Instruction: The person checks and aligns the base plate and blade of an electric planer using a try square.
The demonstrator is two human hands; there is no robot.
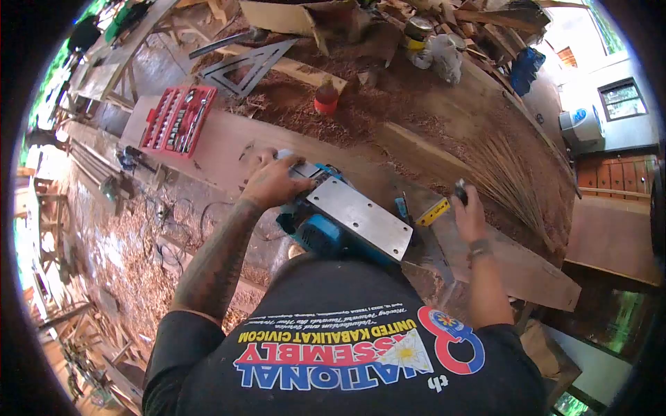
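Observation:
A teal electric hand planer [326, 232] lies upside down in front of my body, its flat metal sole [357, 218] facing up. My left hand [274, 182] is closed over one end of the planer, beside the sole. At the right, my right hand [470, 211] is closed around a small dark object [460, 186], mostly hidden by the fingers. A yellow strip with dark markings [433, 211] lies just left of that hand. Between it and the planer is a slim blue-and-dark tool [401, 206], too small to name.
A long wooden plank [236, 142] runs under the planer, with a red socket set case [178, 121] at its left. Beyond lie a triangular metal square [248, 68], a red-based bottle [326, 100], bundled thin sticks [510, 180] and scrap wood. Shavings cover the surroundings.

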